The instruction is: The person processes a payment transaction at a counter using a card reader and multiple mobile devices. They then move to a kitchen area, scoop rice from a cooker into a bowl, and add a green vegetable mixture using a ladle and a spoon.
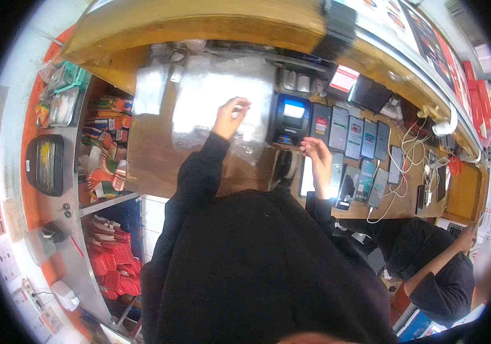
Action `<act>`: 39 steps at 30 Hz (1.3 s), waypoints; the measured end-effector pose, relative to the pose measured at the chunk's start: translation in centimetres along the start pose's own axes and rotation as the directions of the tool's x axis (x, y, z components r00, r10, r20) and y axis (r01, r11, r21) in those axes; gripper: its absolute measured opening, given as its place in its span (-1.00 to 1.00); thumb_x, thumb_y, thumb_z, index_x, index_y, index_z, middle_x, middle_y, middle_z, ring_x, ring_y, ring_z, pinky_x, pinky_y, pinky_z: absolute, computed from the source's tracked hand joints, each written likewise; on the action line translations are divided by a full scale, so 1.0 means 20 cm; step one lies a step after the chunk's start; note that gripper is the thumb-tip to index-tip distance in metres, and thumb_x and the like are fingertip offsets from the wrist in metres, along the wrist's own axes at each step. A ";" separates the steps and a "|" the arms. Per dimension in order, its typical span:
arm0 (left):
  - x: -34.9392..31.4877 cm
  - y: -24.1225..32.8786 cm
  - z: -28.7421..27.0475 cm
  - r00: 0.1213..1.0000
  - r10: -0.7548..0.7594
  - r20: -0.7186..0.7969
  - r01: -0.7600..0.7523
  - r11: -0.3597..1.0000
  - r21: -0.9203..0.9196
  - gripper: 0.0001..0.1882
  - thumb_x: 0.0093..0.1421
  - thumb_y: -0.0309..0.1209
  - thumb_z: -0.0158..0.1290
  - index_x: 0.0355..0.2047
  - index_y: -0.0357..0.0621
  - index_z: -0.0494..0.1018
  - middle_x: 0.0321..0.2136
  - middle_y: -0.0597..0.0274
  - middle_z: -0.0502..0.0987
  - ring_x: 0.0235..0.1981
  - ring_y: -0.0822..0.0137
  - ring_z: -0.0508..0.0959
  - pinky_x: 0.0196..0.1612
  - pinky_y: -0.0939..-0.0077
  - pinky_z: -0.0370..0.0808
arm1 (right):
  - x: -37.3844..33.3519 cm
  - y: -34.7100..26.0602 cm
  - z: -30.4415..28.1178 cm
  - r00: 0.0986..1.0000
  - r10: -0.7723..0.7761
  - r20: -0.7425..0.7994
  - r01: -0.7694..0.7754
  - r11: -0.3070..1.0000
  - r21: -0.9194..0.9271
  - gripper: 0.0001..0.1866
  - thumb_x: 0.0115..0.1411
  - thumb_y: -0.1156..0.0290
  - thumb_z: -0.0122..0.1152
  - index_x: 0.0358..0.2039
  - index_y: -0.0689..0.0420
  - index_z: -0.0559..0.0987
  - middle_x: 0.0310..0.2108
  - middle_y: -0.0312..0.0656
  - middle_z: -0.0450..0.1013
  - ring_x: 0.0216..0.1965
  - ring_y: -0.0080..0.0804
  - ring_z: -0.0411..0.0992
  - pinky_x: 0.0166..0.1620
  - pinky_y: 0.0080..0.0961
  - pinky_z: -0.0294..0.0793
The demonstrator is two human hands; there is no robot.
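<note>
Clock positions are taking the black device (290, 121) with the blue-and-white panel as the dial centre, twelve pointing to the picture's upper edge.

1. The device is sitting on the table (152, 150), between the clear plastic sheet (208, 94) at ten o'clock and the rows of phones (353, 135) at three to four o'clock.

2. The left hand (232, 119) is hovering at nine o'clock, in front of the sheet. Its fingers are curling into a narrow pinch; a small pale spot is showing near the fingertips, but whether it is something held cannot be told.

3. The right hand (319, 157) is hanging at five o'clock, just beside the device's lower corner. Its fingers are spreading loosely, with nothing visibly held; contact with the device cannot be confirmed.

4. The step in hand appears to be centring on the device. For good handling, the right hand should be approaching with relaxed fingertips, keeping its wrist clear of the nearest phones. The left hand should be staying above the sheet, since thin plastic is likely to be catching and sliding.

5. White cables (410, 140) are trailing beyond the phones; sleeves should be passing well clear of them.
</note>
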State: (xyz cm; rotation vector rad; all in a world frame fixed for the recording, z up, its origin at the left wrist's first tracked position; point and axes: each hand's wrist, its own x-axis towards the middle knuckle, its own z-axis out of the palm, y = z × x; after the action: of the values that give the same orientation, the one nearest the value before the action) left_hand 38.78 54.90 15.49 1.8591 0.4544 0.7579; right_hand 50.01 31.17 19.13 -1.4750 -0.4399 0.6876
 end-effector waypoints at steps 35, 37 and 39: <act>0.03 -0.09 0.68 0.985 -0.065 0.157 -0.004 0.917 0.400 0.13 -0.57 -0.49 0.37 0.08 -0.22 -0.01 0.06 -0.04 0.13 0.12 0.07 0.11 0.17 0.39 0.07 | -0.26 0.19 -0.89 0.996 0.051 0.067 -0.049 0.998 -0.032 -0.79 0.11 0.37 0.01 -0.29 0.21 0.46 -0.40 -0.23 0.44 -0.38 -0.57 0.38 -0.32 -0.65 0.32; 0.03 -0.08 0.68 0.986 -0.041 0.163 -0.025 0.923 0.383 0.13 -0.58 -0.49 0.37 0.07 -0.22 0.00 0.05 -0.03 0.15 0.11 0.07 0.13 0.16 0.39 0.08 | -0.27 0.23 -0.89 0.997 0.060 0.043 -0.058 0.998 -0.038 -0.79 0.11 0.37 0.02 -0.29 0.21 0.46 -0.40 -0.23 0.44 -0.39 -0.56 0.38 -0.32 -0.64 0.32; 0.03 -0.11 0.68 0.987 -0.023 0.158 -0.038 0.928 0.371 0.13 -0.58 -0.48 0.37 0.07 -0.23 0.00 0.04 -0.03 0.16 0.10 0.07 0.14 0.16 0.39 0.08 | -0.27 0.24 -0.88 0.997 0.066 0.039 -0.065 0.997 -0.031 -0.80 0.10 0.37 0.02 -0.29 0.20 0.46 -0.40 -0.24 0.44 -0.39 -0.56 0.39 -0.32 -0.64 0.33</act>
State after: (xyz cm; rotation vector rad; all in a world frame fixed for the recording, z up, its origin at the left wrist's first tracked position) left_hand 48.59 47.00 10.12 2.2591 0.5152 0.5459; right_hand 56.87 14.11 13.93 -1.5107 -0.4357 0.7664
